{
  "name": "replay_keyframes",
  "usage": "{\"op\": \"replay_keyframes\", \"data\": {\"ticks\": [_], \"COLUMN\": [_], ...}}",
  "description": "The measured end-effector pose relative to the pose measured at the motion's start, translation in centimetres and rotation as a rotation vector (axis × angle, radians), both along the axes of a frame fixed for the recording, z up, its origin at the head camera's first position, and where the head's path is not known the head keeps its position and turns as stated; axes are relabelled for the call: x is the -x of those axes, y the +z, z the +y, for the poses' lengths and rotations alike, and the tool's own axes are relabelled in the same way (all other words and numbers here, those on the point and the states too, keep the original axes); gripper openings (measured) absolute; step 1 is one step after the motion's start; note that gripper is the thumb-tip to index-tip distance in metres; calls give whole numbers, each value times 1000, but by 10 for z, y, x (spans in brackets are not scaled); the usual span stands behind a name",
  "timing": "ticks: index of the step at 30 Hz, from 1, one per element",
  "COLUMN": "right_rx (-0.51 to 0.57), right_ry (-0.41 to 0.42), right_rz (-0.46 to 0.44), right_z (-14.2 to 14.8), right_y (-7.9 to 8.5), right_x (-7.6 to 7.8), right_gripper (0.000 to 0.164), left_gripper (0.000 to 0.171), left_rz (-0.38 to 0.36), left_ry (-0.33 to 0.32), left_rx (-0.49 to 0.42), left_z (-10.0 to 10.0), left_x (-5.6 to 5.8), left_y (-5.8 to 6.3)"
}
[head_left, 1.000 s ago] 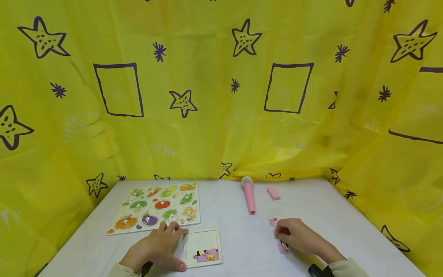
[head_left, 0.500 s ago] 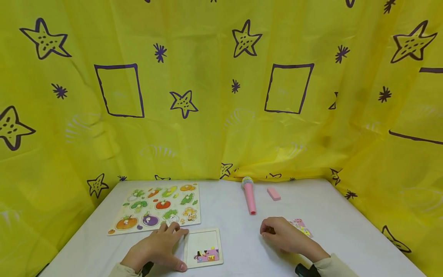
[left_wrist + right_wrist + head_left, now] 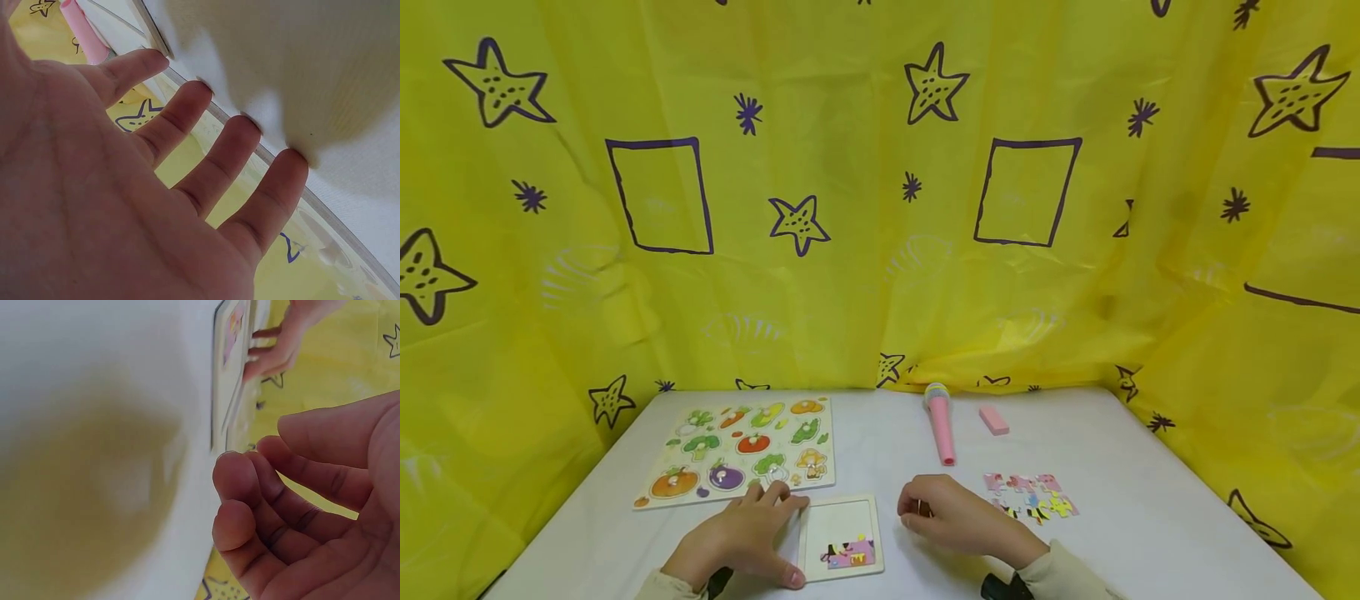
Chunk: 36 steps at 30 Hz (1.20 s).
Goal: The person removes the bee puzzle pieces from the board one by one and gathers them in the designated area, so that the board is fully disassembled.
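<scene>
The left hand (image 3: 741, 537) lies at the left edge of a small wooden puzzle tray (image 3: 877, 517), thumb at its near corner and a fingertip at its far corner. Its fingers are spread in the left wrist view. Some joined jigsaw pieces (image 3: 850, 553) fill the tray's near part. To the right of the tray is the right hand (image 3: 951, 515), above the table with fingers curled and thumb close to the index finger. It appears to pinch a puzzle piece, which the fingers hide in both views. Several loose jigsaw pieces (image 3: 1020, 483) lie right of that hand.
A vegetable peg puzzle board (image 3: 778, 433) lies at the back left of the white table (image 3: 880, 450). A pink toy microphone (image 3: 942, 429) and a pink block (image 3: 994, 421) are at the back right. Yellow curtain (image 3: 850, 317) encloses the table.
The right hand has moved left from the loose pieces towards the tray. The pink piece nearest the front of that group is gone from its spot. The left hand stays at the tray.
</scene>
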State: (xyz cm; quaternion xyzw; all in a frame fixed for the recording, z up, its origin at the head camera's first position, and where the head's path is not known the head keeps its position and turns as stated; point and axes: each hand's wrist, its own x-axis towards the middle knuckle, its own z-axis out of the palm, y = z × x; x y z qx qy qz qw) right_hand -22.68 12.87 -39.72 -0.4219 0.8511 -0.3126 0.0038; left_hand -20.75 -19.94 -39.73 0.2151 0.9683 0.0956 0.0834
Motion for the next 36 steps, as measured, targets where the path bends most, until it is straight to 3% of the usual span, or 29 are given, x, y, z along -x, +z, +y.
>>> {"op": "replay_keyframes", "data": {"ticks": [11, 18, 26, 30, 31, 33, 36], "right_rx": [-61, -156, -259, -277, -287, -278, -292], "right_ry": [74, 87, 42, 32, 27, 43, 41], "right_rz": [-46, 0, 110, 105, 95, 109, 105], "right_z": [-63, -94, -108, -110, -111, -111, -111], "right_y": [-1, -7, -12, -12, -14, -35, -35], "right_x": [-1, -3, -11, -12, -11, 4, 3], "right_gripper": [6, 5, 12, 14, 14, 13, 9], "left_gripper": [96, 96, 94, 93, 93, 93, 94], "left_rz": [8, 3, 6, 8, 10, 13, 15], "left_ry": [-8, -3, 8, 6, 3, -4, -8], "left_rx": [14, 15, 27, 24, 22, 17, 16], "left_z": [1, -1, 2, 2, 2, 1, 1], "left_x": [-1, 1, 1, 1, 1, 1, 0], "left_y": [1, -1, 0, 0, 1, 1, 1]}}
